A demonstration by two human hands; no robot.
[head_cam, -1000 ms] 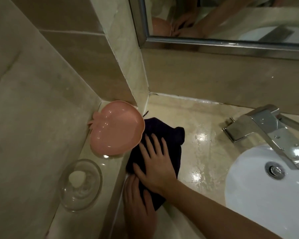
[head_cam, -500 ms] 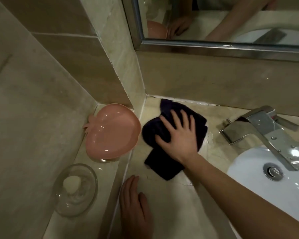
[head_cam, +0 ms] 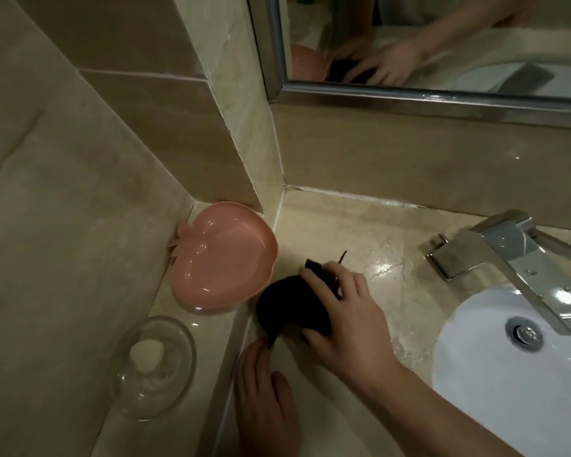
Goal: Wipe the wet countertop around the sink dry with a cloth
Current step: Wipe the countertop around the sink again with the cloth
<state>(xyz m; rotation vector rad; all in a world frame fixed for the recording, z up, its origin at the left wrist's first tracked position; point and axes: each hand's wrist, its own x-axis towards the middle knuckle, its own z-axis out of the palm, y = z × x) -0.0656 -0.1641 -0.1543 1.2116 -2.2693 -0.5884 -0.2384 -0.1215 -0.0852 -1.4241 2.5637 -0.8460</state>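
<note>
Dark cloth [head_cam: 290, 306] sits bunched on the counter [head_cam: 360, 232] under my right hand [head_cam: 346, 319], whose fingers curl round it — the wet sheen lies just beyond, toward the tap [head_cam: 495, 255], while my left hand [head_cam: 264, 400] rests flat nearer me.

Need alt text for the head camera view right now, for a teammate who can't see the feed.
The right hand grips a bunched dark cloth on the wet beige countertop left of the white sink and chrome faucet. The left hand rests flat near the counter's front edge. A pink apple-shaped dish and glass soap dish sit on a side ledge.
</note>
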